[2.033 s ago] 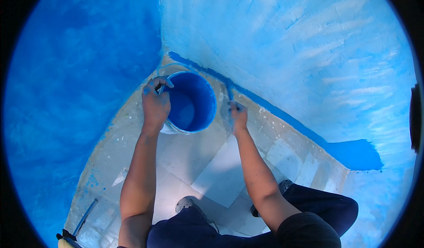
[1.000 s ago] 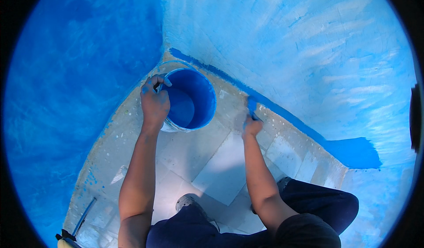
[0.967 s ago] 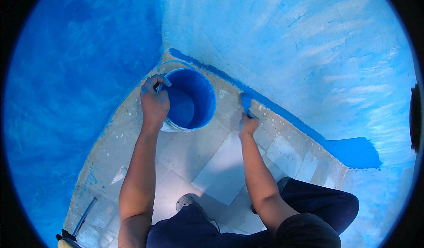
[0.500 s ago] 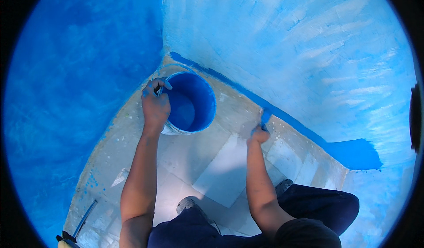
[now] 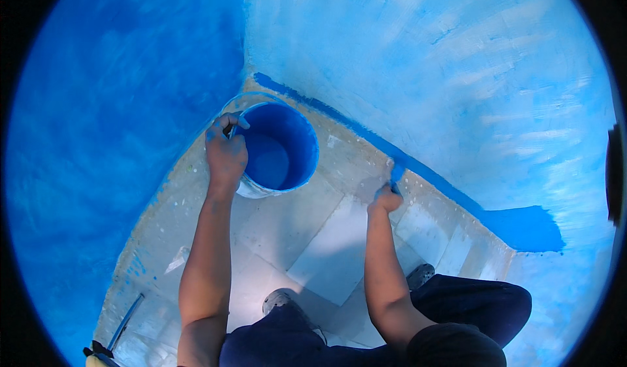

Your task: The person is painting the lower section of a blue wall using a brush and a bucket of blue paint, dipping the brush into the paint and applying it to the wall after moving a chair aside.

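Observation:
My left hand point(image 5: 226, 155) is closed on the rim of a paint bucket point(image 5: 302, 146), fingers hooked over its left side. Blue paint point(image 5: 268, 161) lies in the bottom, and blue smears mark my fingers. Off to the right, my right hand point(image 5: 386, 199) grips a paintbrush point(image 5: 397, 172), its handle mostly hidden in my fist. The blue-coated bristles touch the foot of the pale blue wall point(image 5: 418, 60), at a darker blue painted strip point(image 5: 450, 191) running along its bottom edge.
A dark blue wall point(image 5: 117, 106) rises on the left and meets the pale wall in a corner behind the bucket. Paint-spotted tiles point(image 5: 326, 249) cover the floor under my shoes point(image 5: 279, 300). A thin tool point(image 5: 127, 321) stands at the lower left.
The bucket and my left hand have shifted slightly left and away from me. My right hand with the paintbrush has moved a little to the right along the strip.

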A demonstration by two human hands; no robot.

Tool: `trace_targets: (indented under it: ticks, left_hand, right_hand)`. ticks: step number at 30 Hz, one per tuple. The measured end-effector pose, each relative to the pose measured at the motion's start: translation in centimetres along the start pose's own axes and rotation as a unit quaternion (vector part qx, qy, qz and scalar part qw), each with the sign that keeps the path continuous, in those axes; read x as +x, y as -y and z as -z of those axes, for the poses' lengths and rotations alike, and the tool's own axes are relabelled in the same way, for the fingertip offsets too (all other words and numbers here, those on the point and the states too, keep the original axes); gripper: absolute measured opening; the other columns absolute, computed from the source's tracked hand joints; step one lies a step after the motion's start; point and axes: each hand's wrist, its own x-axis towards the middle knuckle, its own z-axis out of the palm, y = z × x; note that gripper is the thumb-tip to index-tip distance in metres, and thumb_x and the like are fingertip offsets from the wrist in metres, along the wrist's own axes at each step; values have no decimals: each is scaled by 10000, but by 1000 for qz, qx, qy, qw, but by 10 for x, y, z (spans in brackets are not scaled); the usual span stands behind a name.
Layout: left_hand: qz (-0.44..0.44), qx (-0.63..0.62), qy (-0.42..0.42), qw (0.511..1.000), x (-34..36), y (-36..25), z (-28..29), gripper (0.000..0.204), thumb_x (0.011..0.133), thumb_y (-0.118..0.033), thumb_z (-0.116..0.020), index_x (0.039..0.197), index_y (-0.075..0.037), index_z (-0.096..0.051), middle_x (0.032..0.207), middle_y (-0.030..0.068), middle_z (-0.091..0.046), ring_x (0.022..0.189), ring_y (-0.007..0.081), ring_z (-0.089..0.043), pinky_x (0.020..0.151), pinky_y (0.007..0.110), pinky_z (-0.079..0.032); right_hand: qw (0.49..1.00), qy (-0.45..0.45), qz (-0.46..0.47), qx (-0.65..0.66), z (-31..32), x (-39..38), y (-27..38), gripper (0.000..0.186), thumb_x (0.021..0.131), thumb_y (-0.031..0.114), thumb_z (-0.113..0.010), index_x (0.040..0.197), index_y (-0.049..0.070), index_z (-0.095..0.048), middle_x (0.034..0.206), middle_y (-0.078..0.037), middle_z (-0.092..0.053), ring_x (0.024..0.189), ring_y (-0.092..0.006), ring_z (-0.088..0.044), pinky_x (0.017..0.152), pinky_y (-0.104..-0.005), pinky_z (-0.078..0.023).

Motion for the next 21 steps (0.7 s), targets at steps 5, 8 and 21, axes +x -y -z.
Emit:
trace_targets:
  ticks: [5, 8, 21]
  left_hand:
    - [12, -8, 11, 1000, 1, -7, -8, 224, 684, 121, -423, 813, 9, -568, 931, 131, -592, 970, 242, -573, 953, 353, -419]
    - [36, -2, 8, 999, -2, -8, -2, 230, 684, 139, -423, 806, 10, -569, 950, 128, -595, 1006, 238, -575, 942, 340, -422]
    - [60, -46, -31, 997, 13, 12, 39, 277, 666, 155, -413, 817, -1, -586, 1037, 126, -600, 1073, 216, -567, 852, 293, -421]
  right_hand:
    - [991, -9, 132, -18, -25, 30, -38, 167, 821, 2, -622, 945, -81, -697, 891, -170, -711, 787, -269, -663, 701, -386, -508]
    - [978, 80, 170, -92, -80, -4, -47, 183, 836, -61, -595, 978, -66, -712, 786, -76, -689, 661, -169, -594, 602, -345, -469]
    - [991, 49, -9, 128, -24, -23, 1, 134, 838, -37, -626, 953, -60, -691, 820, -86, -683, 711, -184, -621, 617, -350, -489]
